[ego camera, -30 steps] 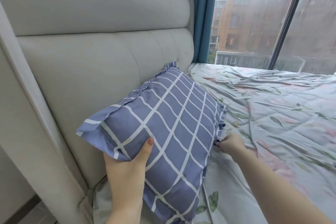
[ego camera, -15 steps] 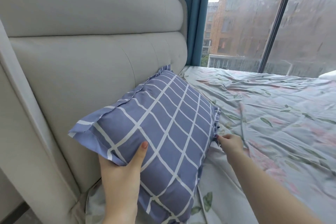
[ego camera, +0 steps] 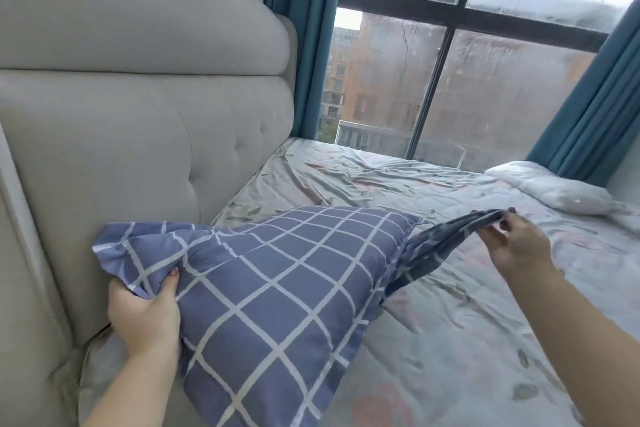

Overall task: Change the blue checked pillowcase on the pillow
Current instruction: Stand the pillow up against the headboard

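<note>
Both grips pinch the soft checked pillowcase (ego camera: 277, 305): left hand (ego camera: 145, 315) corner, right hand (ego camera: 516, 246) flap.

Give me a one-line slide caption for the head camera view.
Left hand grips the blue checked pillow while the right hand pulls its flap open on the bed.

Two hands are counted: the left hand (ego camera: 143, 317) and the right hand (ego camera: 516, 244). One pillow in a blue checked pillowcase (ego camera: 270, 308) is seen, and one white pillow (ego camera: 550, 187) farther along the one bed (ego camera: 467, 340). One padded headboard (ego camera: 138, 135), two blue curtains (ego camera: 304, 45) (ego camera: 595, 114) and one window (ego camera: 450, 62) are counted.
</note>
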### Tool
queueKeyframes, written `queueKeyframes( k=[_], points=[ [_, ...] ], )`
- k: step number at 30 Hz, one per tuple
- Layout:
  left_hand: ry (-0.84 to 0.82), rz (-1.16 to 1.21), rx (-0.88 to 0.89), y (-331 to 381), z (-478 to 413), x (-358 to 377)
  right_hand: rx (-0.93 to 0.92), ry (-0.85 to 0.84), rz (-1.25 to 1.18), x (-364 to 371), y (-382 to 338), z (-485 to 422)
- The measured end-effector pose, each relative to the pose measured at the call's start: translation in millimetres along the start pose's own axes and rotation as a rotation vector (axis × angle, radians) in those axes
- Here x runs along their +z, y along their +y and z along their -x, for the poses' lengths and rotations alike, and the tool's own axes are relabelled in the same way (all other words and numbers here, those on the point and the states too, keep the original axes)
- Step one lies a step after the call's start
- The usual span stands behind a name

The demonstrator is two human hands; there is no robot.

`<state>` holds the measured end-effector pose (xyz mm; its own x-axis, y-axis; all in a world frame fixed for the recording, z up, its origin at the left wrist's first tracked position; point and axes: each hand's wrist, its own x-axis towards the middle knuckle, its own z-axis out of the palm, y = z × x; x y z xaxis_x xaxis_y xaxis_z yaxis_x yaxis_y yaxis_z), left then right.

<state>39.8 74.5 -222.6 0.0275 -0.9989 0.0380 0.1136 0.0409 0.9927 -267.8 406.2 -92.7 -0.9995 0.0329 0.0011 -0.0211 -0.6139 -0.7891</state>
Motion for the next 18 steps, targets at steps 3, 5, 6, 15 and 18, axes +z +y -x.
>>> queueKeyframes(
  k=[3,5,6,15,18],
  points=[
    [-0.038,-0.089,0.014,1,4,-6,-0.128,0.051,-0.082,-2,-41,1],
    [-0.097,-0.187,0.016,1,13,-6,-0.237,0.026,0.223,0,-40,6],
    [-0.124,-0.253,0.046,2,17,-6,-0.310,0.011,0.515,-1,-32,6],
    [-0.424,-0.825,0.778,-7,36,17,-0.367,-0.262,1.570,-48,105,33],
    [-0.621,-0.906,0.809,-14,37,37,-0.099,-0.172,1.372,-75,146,43]
  ],
)
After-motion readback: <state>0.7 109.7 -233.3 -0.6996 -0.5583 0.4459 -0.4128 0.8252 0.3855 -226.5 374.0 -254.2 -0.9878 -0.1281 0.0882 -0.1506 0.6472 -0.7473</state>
